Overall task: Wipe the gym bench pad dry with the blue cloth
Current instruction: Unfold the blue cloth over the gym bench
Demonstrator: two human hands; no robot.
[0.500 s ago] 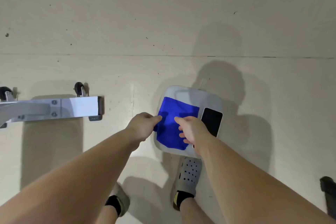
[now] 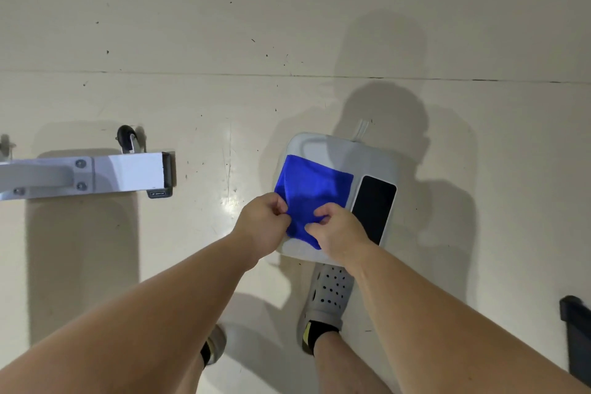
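Note:
The blue cloth (image 2: 311,193) lies on a light grey square stool seat (image 2: 374,158) on the floor below me. My left hand (image 2: 263,222) pinches the cloth's near left edge. My right hand (image 2: 335,232) pinches its near part, just to the right. The fabric bunches up between the two hands. The gym bench pad is not in view; only a white metal frame foot (image 2: 131,174) with a black wheel (image 2: 126,137) shows at the left.
A black phone (image 2: 372,206) lies on the seat right of the cloth, close to my right hand. My feet in grey perforated clogs (image 2: 329,294) stand just under the seat. A dark object (image 2: 577,333) sits at the right edge. Pale floor lies all around.
Both hands have closed in on the near edge of the cloth and now pinch it, gathering the fabric between them. The phone and the frame have not moved.

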